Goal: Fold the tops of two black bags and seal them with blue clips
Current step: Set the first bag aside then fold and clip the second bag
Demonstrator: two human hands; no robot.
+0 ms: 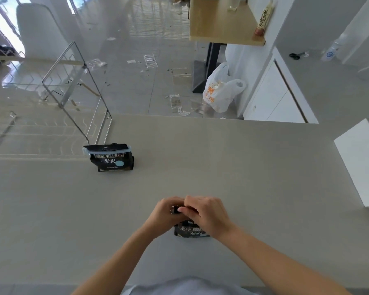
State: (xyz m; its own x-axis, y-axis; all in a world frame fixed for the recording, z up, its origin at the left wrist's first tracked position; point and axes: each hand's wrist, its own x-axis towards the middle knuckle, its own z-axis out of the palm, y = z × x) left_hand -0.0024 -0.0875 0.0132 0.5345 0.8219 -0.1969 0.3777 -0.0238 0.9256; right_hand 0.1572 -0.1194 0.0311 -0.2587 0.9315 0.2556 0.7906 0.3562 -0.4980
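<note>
Head view: black bag [190,229] under left hand [167,211] and right hand [207,213].

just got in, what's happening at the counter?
A person is sealing two black bags. The far bag stands on the counter with a blue clip across its folded top. Both hands, left hand and right hand, are closed over the top of the near bag; no clip shows on it.

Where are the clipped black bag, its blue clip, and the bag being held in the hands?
Clipped black bag [112,163]: head view, on its printed front.
Blue clip [108,149]: head view, middle of the bar across the bag's top.
Held black bag [190,231]: head view, on its lower label.
</note>
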